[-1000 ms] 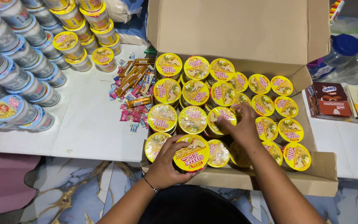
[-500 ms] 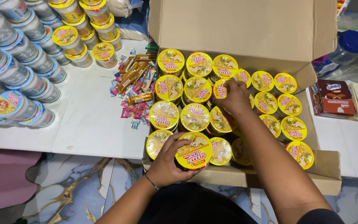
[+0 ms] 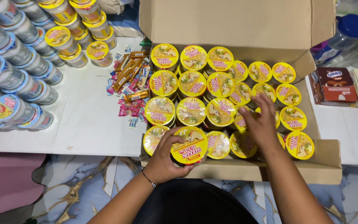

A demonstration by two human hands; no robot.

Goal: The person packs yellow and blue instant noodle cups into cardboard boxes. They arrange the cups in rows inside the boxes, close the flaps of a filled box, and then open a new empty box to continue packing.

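Head view: left hand is gripping a yellow-lidded noodle cup at the cardboard box's near edge, while right hand, fingers loosely spread, is pressing neighbouring cups, probably seating that cup next.

white table, cardboard box, sweets, stacked cups

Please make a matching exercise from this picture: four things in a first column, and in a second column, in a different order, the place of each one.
Things
1. cardboard box
2. pile of sweets
3. brown packet
4. blue-lidded jar

Places
A. far right corner of the table
B. on the table just left of the box
C. middle of the table, full of yellow-lidded cups
D. right of the box, flat on the table

Pairs: 1-C, 2-B, 3-D, 4-A
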